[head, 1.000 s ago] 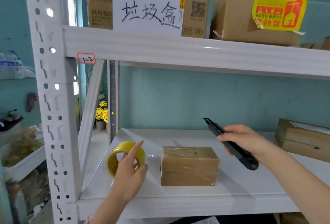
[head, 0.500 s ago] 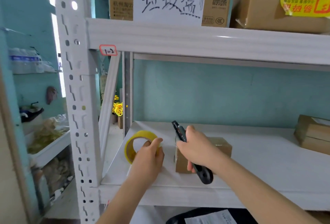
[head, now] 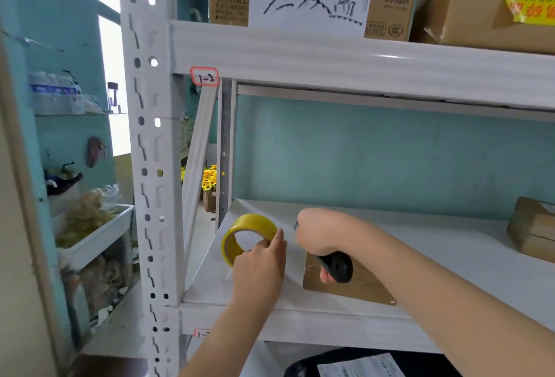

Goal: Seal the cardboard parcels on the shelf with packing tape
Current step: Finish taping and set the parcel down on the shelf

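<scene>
Small parcel (head: 354, 291) sits at the near-left of the middle shelf (head: 435, 244), mostly hidden under the right forearm. It looks already wrapped in glossy tape.

Tape roll (head: 252, 222) stands on edge just left of the parcel, same spot as 1 s ago.

Change: 1 s ago the right hand (head: 315, 232) held the knife (head: 338, 267) up to the right of the parcel. It has since crossed over the parcel and now sits against the roll, with the blade end pointing at the roll's right side.

Left hand (head: 261, 268) went from a fingertip touch to fingers clasped on the roll's near-right rim. Right hand is clenched round the knife handle.

Read: likely cutting or freeing a strip. Whether a strip is pulled out, can't tell.

A 2nd parcel (head: 531, 226) lies far right, untouched.
</scene>
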{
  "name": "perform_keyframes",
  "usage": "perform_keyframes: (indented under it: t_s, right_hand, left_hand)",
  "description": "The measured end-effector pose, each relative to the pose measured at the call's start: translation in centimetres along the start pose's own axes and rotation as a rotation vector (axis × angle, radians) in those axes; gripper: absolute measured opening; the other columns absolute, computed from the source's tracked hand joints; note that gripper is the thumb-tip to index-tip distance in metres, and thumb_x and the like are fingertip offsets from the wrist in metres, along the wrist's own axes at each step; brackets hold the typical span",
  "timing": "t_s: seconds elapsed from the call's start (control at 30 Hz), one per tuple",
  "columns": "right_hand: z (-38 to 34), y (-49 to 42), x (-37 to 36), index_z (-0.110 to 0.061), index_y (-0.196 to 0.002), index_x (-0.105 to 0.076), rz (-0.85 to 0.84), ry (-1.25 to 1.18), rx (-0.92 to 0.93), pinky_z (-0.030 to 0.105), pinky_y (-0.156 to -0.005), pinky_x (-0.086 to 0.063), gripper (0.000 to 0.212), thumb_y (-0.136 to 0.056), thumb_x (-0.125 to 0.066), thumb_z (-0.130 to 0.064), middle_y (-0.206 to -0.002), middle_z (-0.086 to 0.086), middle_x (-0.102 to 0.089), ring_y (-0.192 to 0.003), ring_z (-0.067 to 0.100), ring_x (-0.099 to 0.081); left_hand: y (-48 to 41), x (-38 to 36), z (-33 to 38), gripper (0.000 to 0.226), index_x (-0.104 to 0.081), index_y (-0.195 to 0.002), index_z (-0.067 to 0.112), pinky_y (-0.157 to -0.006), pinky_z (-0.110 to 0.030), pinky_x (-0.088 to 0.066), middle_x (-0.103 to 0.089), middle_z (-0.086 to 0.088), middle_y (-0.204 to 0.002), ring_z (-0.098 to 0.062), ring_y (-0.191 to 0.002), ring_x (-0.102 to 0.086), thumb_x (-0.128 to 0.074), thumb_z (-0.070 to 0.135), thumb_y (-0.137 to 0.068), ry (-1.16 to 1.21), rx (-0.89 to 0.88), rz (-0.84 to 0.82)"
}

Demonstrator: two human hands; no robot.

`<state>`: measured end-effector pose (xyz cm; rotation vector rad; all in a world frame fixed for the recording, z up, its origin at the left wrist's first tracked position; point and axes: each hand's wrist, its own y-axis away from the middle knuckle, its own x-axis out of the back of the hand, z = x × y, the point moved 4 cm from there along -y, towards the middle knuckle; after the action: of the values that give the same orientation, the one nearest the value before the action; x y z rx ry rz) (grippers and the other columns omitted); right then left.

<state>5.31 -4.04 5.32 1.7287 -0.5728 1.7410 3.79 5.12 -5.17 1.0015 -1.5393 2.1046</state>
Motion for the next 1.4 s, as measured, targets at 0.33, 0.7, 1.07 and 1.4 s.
perform_keyframes:
  t_s: [0.33,0.7,1.07,1.4]
  right_hand:
    - [0.1,1.0,1.5,-0.005,-0.064,-0.043,-0.204,0.208,0.084,0.012,-0.028,-0.03,0.034,-0.096,-0.032,-0.005,-0.1,0.022,-0.061,-0.09,0.033,-0.064]
    - [3.2,0.4,1.6,0.013,-0.118,-0.046,-0.401,-0.163,0.058,0.015,-0.043,-0.046,0.035,-0.094,-0.036,-0.011,-0.043,0.005,-0.063,-0.037,0.014,-0.059]
    - [6.2,1.2,1.4,0.004,-0.122,-0.051,-0.437,-0.395,0.135,0.018,-0.041,-0.046,0.032,-0.094,-0.041,-0.007,-0.046,0.008,-0.062,-0.037,0.014,-0.059]
    - [10.2,1.5,2.5,-0.017,-0.109,-0.057,-0.055,-0.872,0.128,0.02,-0.04,-0.046,0.02,-0.096,-0.044,-0.01,-0.056,0.013,-0.063,-0.036,0.016,-0.056]
  left_hand:
    - [-0.1,-0.2,0.2,0.041,-0.078,-0.079,0.02,-0.031,-0.018,-0.014,-0.049,-0.003,-0.035,-0.021,-0.023,-0.043,-0.09,0.013,-0.041,0.049,0.028,-0.033]
    - [0.1,0.6,0.1,0.023,-0.076,-0.095,0.02,-0.035,-0.025,-0.035,-0.064,-0.008,-0.049,-0.027,-0.041,-0.058,-0.064,0.016,-0.076,0.229,0.052,0.091]
    - [0.3,0.3,-0.8,0.034,-0.056,-0.13,0.027,-0.059,-0.026,-0.033,-0.07,-0.012,-0.083,-0.027,-0.076,-0.062,-0.042,0.03,-0.098,0.417,0.196,0.103]
    - [0.3,-0.4,-1.5,0.026,-0.068,-0.116,0.025,-0.062,-0.037,-0.048,-0.066,-0.012,-0.067,-0.031,-0.065,-0.06,-0.056,0.025,-0.092,0.567,0.267,0.148]
